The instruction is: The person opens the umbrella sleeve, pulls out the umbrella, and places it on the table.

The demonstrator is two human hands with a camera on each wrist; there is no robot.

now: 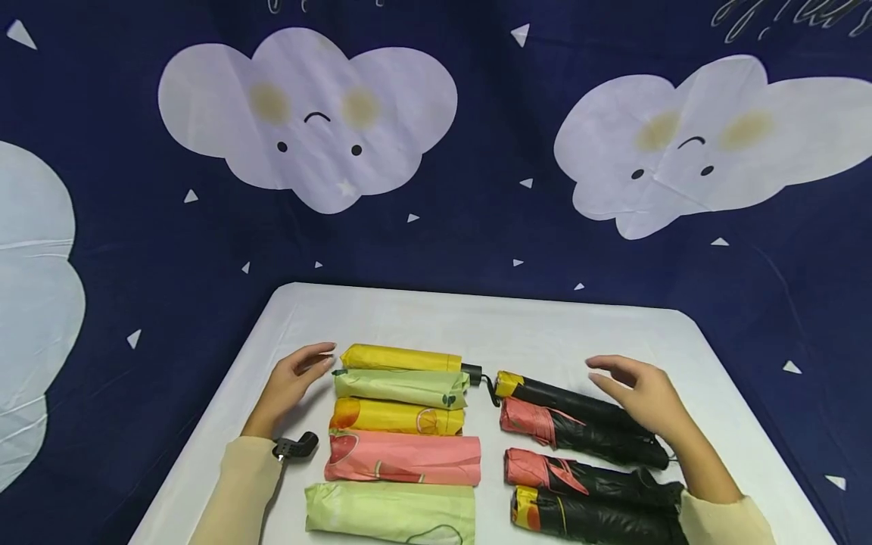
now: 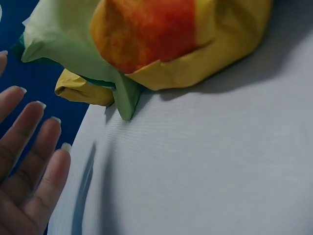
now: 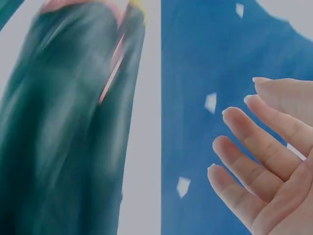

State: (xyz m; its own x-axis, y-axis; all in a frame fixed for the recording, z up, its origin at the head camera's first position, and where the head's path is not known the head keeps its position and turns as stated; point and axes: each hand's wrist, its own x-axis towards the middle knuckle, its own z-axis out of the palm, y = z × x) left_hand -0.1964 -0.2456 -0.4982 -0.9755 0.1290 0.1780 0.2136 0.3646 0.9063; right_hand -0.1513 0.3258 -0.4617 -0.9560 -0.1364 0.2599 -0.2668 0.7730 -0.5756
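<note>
My left hand (image 1: 289, 384), fingers loosely bent, hovers beside the left ends of a column of folded umbrellas in printed sleeves. A yellow umbrella (image 1: 402, 358) with a black handle lies farthest back. Below it come a light green one (image 1: 402, 387), an orange-print yellow one (image 1: 402, 417), a pink one (image 1: 409, 458) and another light green one (image 1: 381, 509). My right hand (image 1: 647, 397) is held over the outer end of a black folded umbrella (image 1: 565, 397) with a yellow tip. Spread fingers (image 3: 244, 166) show an unfilled palm in the right wrist view.
Nearer the front right lie more black umbrellas, two with pink ends (image 1: 593, 439) (image 1: 579, 477) and one with a yellow end (image 1: 586, 515). All rest on a white table (image 1: 477, 303) with rounded corners. Behind hangs a dark blue cloth (image 1: 490, 227) printed with clouds.
</note>
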